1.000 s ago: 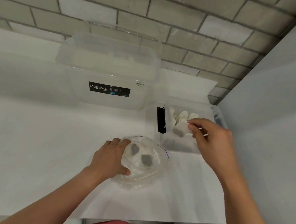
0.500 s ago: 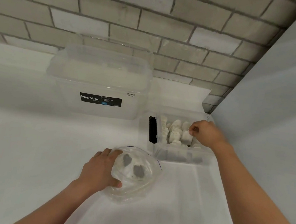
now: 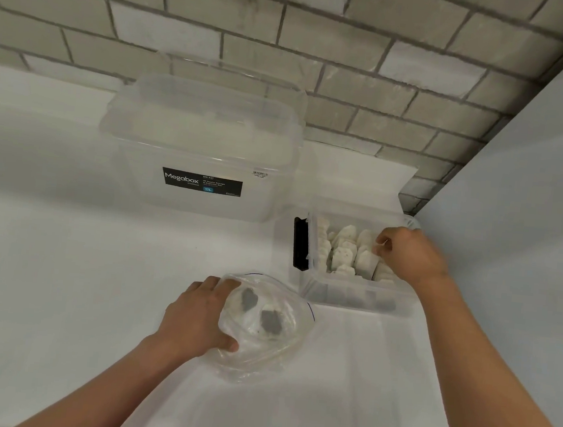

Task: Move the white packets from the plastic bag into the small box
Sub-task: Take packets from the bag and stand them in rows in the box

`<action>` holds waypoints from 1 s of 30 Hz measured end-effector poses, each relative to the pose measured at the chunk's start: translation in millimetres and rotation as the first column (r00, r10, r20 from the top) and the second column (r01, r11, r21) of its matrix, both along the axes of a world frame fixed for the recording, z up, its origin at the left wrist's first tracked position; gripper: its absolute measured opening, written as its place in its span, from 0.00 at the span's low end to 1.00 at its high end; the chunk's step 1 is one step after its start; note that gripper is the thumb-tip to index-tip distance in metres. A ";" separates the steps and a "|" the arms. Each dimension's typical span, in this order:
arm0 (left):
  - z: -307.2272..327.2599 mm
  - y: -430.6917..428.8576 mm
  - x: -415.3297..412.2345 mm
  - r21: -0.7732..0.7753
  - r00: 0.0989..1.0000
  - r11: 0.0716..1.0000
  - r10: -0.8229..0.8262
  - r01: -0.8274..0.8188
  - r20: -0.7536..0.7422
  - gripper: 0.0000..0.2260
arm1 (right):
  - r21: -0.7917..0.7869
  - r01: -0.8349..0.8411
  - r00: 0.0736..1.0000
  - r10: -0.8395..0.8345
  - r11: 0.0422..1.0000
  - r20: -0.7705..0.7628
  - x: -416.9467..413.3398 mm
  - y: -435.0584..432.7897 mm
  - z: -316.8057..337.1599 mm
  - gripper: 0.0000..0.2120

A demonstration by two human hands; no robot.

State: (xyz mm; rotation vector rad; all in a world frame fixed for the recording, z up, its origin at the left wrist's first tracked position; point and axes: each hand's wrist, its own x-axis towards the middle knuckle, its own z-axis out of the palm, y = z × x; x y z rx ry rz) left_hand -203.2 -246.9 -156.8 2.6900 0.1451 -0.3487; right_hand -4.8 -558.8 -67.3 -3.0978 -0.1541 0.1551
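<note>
White packets (image 3: 345, 254) stand packed upright in rows inside the small box (image 3: 354, 303), a clear tub at the right end of the white table (image 3: 59, 295), close to the grey side wall. My right hand (image 3: 406, 256) is down in that box at its far right, fingers curled, thumb and forefinger pinching the top edge of one packet in the back row. Two more packets with grey patches (image 3: 271, 322) lie in the plastic bag (image 3: 259, 359), which sits on the table just in front of the box. My left hand (image 3: 194, 315) grips the bag's left side, fingers over its far rim and thumb on the near edge. A black latch (image 3: 300, 244) hangs on the box's left end. Behind, a large lidded Megabox tub (image 3: 196, 157) stands against the brick wall (image 3: 289, 42).
</note>
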 end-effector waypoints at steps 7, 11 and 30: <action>0.3 0.3 0.4 0.009 1.000 1.000 -0.004 0.004 -0.002 0.46 | 0.568 -0.064 0.966 -0.091 0.821 0.241 -95.4 26.7 35.0 0.05; 0.4 -0.1 0.5 0.014 1.000 1.000 -0.005 0.005 0.007 0.46 | 0.747 -0.173 0.982 0.056 0.642 0.179 -166.9 80.0 19.7 0.06; -5.1 5.6 -2.0 -0.043 0.999 0.999 -0.004 0.006 0.054 0.44 | 0.286 -0.329 0.936 0.350 0.900 -0.025 -164.8 172.9 -86.2 0.09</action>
